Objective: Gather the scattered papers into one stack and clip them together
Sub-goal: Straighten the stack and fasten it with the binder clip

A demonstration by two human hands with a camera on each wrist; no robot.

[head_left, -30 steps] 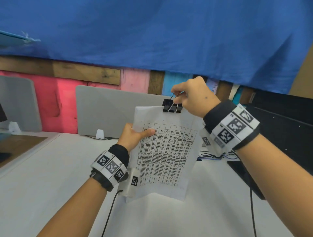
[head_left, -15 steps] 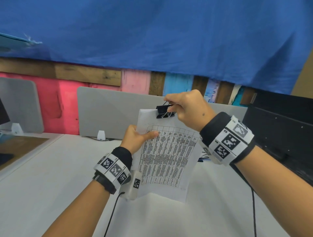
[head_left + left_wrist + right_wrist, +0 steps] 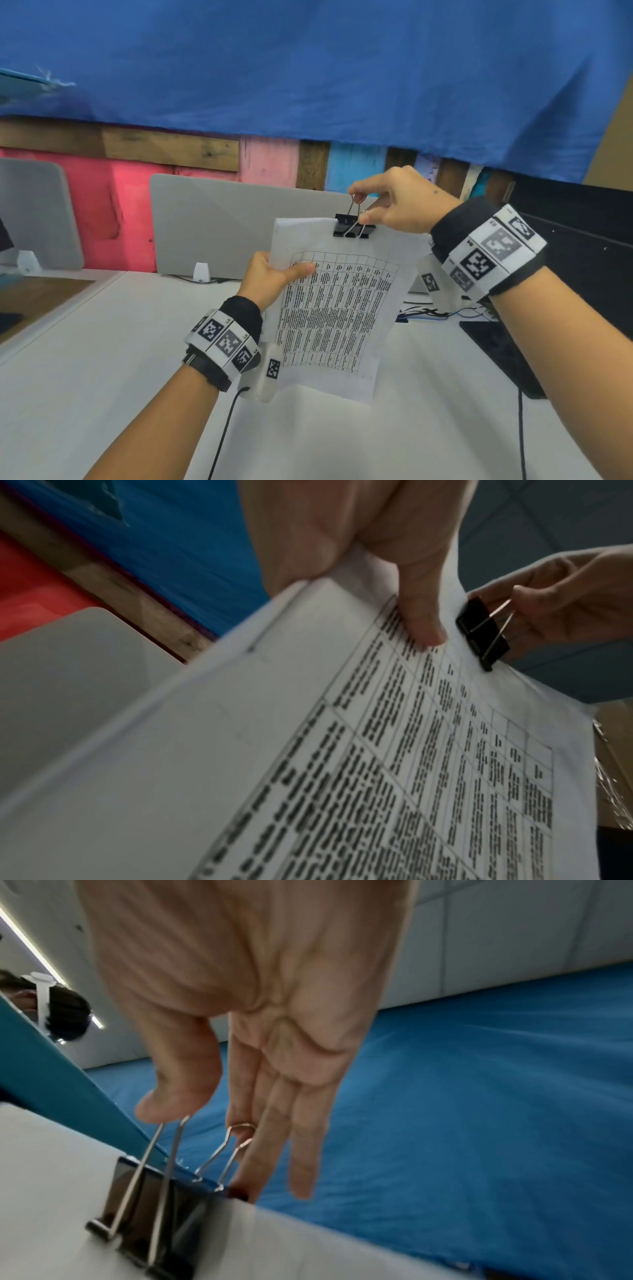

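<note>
Left hand (image 3: pixel 270 277) gripping paper stack (image 3: pixel 337 308) by its edge, thumb on top; right hand (image 3: pixel 397 202) pinching binder clip (image 3: pixel 353 226) handles at top edge. Behind: grey divider (image 3: pixel 219 222), blue cloth (image 3: pixel 308 68); below: white desk (image 3: pixel 102 342).

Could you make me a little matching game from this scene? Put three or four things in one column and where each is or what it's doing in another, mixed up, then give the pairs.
Things:
1. left hand
2. right hand
3. binder clip
4. white table

States:
A. clamped on the top edge of the paper stack
B. lies beneath both arms
C. grips the stack's side edge, thumb on the printed table
D. pinches the clip's wire handles

Pairs: 1-C, 2-D, 3-A, 4-B
</note>
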